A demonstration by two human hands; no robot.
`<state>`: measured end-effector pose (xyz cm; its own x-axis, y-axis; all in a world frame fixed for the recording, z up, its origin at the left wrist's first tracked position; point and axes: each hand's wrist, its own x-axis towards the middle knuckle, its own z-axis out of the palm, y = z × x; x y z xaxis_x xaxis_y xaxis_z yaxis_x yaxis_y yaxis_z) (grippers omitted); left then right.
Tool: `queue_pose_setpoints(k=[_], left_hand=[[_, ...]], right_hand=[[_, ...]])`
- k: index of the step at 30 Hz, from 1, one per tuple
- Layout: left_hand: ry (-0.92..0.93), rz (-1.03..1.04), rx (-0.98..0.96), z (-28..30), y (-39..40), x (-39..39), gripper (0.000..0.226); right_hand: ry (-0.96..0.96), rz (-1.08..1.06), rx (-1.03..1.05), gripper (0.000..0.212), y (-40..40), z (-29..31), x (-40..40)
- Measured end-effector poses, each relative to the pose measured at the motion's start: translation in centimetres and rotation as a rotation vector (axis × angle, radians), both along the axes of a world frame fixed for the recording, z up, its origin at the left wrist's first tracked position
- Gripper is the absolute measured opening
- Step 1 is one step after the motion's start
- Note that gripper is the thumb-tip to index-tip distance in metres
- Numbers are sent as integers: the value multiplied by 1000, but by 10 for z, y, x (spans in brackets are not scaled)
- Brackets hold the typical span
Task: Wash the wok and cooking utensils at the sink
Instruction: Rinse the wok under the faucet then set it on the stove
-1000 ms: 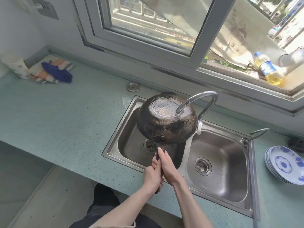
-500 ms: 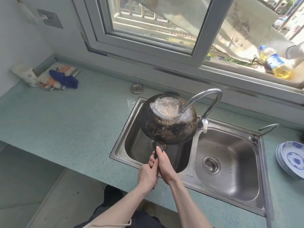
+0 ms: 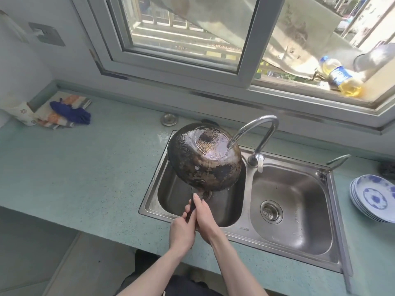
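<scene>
A blackened wok [image 3: 201, 165] is held upside down over the left basin of the steel double sink [image 3: 239, 230], its scorched underside facing me. Water from the curved faucet [image 3: 260, 133] runs onto its wet bottom. Both hands grip the dark handle at the wok's near edge: my left hand [image 3: 181, 231] lower down, my right hand [image 3: 205, 216] above it, thumb stretched along the handle. The wok's inside is hidden.
The right basin [image 3: 290, 210] holds only its drain strainer. A stack of blue-patterned plates [image 3: 374, 197] sits on the counter at right. Cloths and a blue glove [image 3: 70, 112] lie at far left. An oil bottle [image 3: 342, 80] rests on the window sill.
The wok has tilted and shifted slightly left under the faucet, so the water now strikes nearer its right side. Both hands keep their grip on the handle.
</scene>
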<state>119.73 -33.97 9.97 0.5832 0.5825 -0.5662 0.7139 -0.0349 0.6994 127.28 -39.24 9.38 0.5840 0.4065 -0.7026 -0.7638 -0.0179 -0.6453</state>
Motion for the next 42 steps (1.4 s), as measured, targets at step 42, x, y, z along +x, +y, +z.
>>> queue_pose_setpoints(k=[42], left_hand=[[-97,-43,-343,149,67,13,39]], right_hand=[[312,-149,272,48,66,114,7]])
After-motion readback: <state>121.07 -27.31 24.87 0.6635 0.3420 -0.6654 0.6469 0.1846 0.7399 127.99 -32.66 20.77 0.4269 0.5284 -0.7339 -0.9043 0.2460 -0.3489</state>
